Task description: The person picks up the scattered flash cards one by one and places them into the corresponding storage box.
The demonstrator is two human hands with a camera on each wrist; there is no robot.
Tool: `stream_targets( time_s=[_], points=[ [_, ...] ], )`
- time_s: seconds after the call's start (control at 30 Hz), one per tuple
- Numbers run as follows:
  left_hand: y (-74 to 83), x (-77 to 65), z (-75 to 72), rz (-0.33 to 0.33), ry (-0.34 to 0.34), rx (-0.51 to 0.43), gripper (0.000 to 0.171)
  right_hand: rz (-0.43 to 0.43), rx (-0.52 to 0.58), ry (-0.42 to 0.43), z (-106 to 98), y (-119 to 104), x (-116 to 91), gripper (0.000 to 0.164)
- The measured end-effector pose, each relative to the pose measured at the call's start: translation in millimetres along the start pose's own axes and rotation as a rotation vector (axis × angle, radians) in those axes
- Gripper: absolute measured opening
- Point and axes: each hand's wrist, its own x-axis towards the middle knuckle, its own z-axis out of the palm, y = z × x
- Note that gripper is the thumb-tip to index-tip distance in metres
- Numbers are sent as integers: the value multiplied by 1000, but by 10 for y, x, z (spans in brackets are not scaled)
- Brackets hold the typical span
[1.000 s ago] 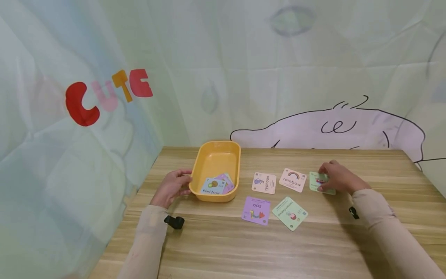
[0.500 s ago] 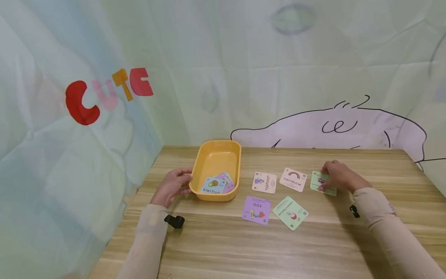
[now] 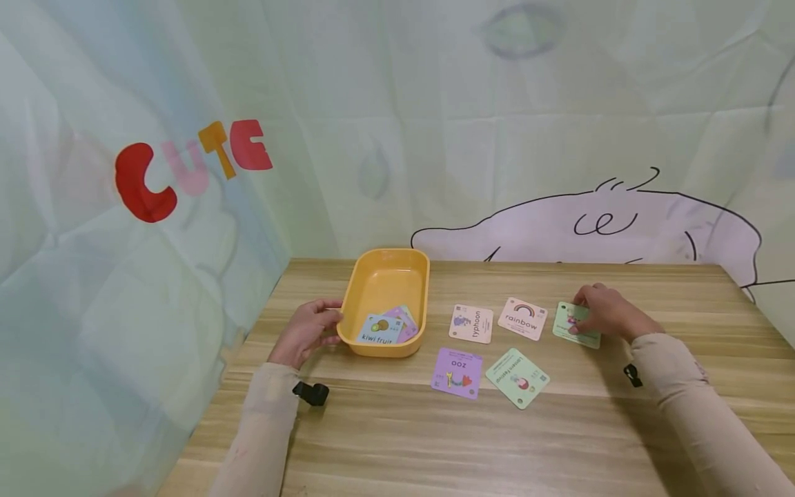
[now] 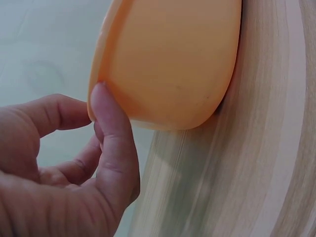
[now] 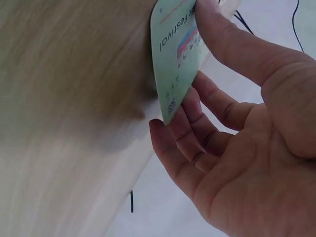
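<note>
My left hand (image 3: 306,329) pinches the left rim of a yellow plastic tray (image 3: 390,290) between thumb and finger; in the left wrist view the thumb (image 4: 112,126) lies over the edge. Inside the tray's near end are a blue "kiwi fruit" card (image 3: 380,327) and purple cards partly under it. On the right, my right hand (image 3: 611,312) pinches a green card (image 3: 564,326). Its thumb is on the printed face and fingers are behind, as the right wrist view shows; "Festival" is readable there. Fingers and thumb cover part of that card.
Between the tray and right hand lie a "typhoon" card (image 3: 470,324), a "rainbow" card (image 3: 522,319), a purple "zoo" card (image 3: 457,373) and a green "Lantern Festival" card (image 3: 518,378). The wooden table (image 3: 397,442) meets a printed cloth backdrop (image 3: 348,138) behind.
The right hand and its green card have shifted very slightly to the right, and more of the card's picture shows. The left hand stays on the tray rim.
</note>
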Motion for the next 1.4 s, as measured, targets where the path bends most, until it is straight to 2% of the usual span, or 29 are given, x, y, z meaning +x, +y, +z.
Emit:
stream_targets(
  time_s=[0.4, 0.7, 1.0, 1.4],
  points=[
    [-7, 13, 1, 0, -8, 1, 42, 5, 84, -18, -15, 55, 15, 37],
    [4, 13, 6, 2, -1, 5, 42, 46, 141, -36, 8, 135, 31, 31],
    [-5, 6, -2, 4, 2, 5, 42, 87, 179, -71, -78, 88, -13, 27],
    [-15, 14, 0, 11, 0, 4, 41, 114, 211, -62, -85, 39, -72, 26]
  ],
)
